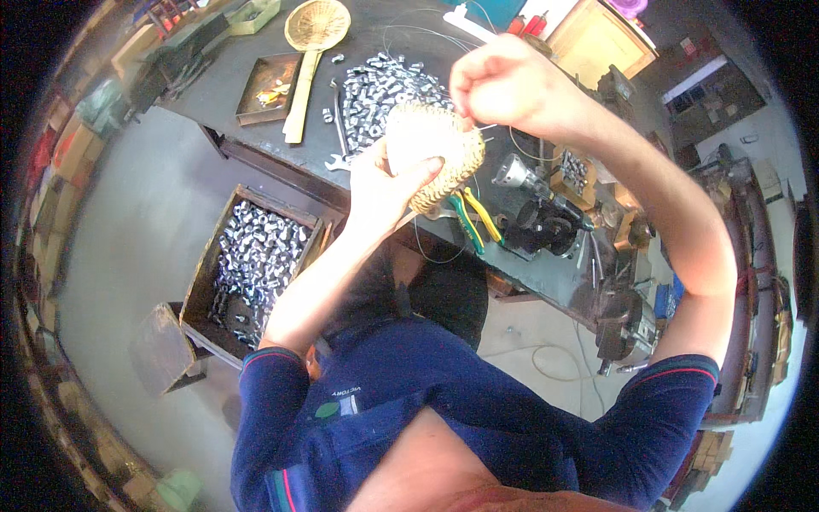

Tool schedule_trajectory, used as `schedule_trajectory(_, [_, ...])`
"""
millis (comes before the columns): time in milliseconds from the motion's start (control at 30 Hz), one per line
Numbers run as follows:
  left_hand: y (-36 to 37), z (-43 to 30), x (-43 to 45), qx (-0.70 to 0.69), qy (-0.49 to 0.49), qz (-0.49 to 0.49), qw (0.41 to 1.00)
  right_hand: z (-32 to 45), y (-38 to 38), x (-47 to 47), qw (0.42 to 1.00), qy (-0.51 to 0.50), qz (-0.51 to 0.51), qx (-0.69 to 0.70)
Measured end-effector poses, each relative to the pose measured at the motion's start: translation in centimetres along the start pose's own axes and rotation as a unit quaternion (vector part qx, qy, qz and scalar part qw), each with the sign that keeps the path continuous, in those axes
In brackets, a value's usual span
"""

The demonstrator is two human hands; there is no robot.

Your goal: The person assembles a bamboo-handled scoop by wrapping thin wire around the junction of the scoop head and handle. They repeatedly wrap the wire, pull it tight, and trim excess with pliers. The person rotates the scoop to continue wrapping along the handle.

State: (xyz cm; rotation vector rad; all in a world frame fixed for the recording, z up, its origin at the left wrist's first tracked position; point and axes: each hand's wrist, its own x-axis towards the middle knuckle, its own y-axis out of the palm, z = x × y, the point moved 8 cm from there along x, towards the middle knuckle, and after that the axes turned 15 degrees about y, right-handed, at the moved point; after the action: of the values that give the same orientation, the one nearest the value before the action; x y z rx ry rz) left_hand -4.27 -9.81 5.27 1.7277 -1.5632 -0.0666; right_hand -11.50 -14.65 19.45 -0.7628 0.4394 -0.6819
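Note:
My left hand point(390, 185) grips the near left side of a woven wicker basket or ladle bowl point(464, 153), whose pale face is overexposed. Closed fingers of my right hand point(496, 83) are at its upper right edge, by thin wire or strand; what they pinch is too bright to tell. Behind the woven piece a heap of metal fittings point(377, 89) lies on the dark workbench point(256, 150). Pliers with green and yellow handles point(477, 221) lie just below it. An open-end wrench point(339, 128) rests left of the heap.
A wicker ladle point(318, 25) and a rusty tray point(246, 96) occupy the bench's far left. A wooden box of metal fittings point(256, 249) stands near my left arm. Right of the pliers are a power drill point(544, 192) and a small box of fittings point(574, 182).

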Motion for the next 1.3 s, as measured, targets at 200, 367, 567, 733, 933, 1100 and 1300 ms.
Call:
schedule_trajectory(200, [0.2, 0.1, -0.4, 0.072, 0.01, 0.035, 0.997, -1.3, -1.5, -4.0, 0.995, 0.062, -0.063, 0.054])
schedule_trajectory(367, [-0.6, -0.7, -0.2, 0.101, -0.012, 0.027, 0.994, -2.2, -1.4, -5.0, 0.993, 0.043, -0.097, -0.054])
schedule_trajectory(567, [-1.1, -1.8, -1.0, 0.113, -0.003, 0.028, 0.993, -5.0, -1.5, -5.3, 0.986, 0.023, -0.125, -0.106])
schedule_trajectory(733, [-2.6, -1.6, -0.9, 0.159, -0.023, 0.023, 0.987, -8.3, -2.4, -6.1, 0.979, 0.063, -0.185, 0.063])
schedule_trajectory(933, [-3.5, -1.5, -0.1, 0.195, 0.02, -0.002, 0.981, -9.5, -4.4, -6.8, 0.954, 0.077, -0.214, 0.197])
schedule_trajectory(1100, [-4.4, -1.6, 0.9, 0.271, 0.058, -0.032, 0.96, -9.9, -5.4, -7.9, 0.924, 0.07, -0.242, 0.286])
schedule_trajectory(1300, [-5.2, -3.0, 2.3, 0.318, 0.138, -0.082, 0.934, -5.0, -6.5, -9.5, 0.85, -0.122, -0.203, 0.47])
